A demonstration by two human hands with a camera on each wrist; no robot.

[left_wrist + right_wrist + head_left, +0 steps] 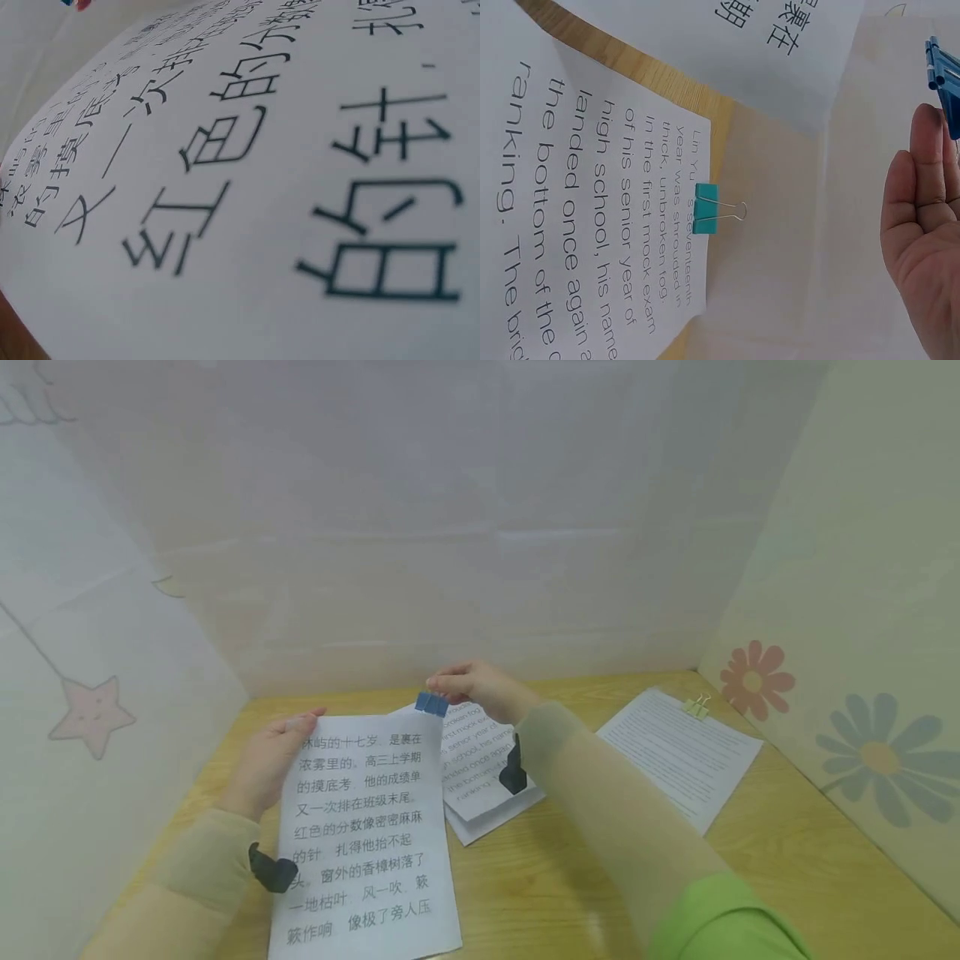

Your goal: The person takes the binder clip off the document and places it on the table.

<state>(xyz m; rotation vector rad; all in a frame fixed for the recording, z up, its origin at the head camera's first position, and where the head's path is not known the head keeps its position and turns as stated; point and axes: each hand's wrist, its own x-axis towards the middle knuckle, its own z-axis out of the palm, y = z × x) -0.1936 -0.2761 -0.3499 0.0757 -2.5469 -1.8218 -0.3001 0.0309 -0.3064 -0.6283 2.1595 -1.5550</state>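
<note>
My left hand (272, 762) grips a large-print sheet of Chinese text (360, 843) by its upper left edge, the sheet standing tilted up towards me. In the left wrist view the printed paper (285, 180) fills most of the picture and bows a little. Between thumb and fingers, my right hand (480, 687) pinches a blue binder clip (431, 703) near the sheet's upper right corner. The right wrist view has this blue clip (946, 82) at the picture's edge, apart from the paper's corner.
Behind the held sheet lies an English-text stack (487, 768), with a teal binder clip (705, 208) on its edge. Farther right on the wooden table (570, 877) is another printed stack (675, 760) with a yellow binder clip (697, 707). Pale decorated walls enclose the table's back and sides.
</note>
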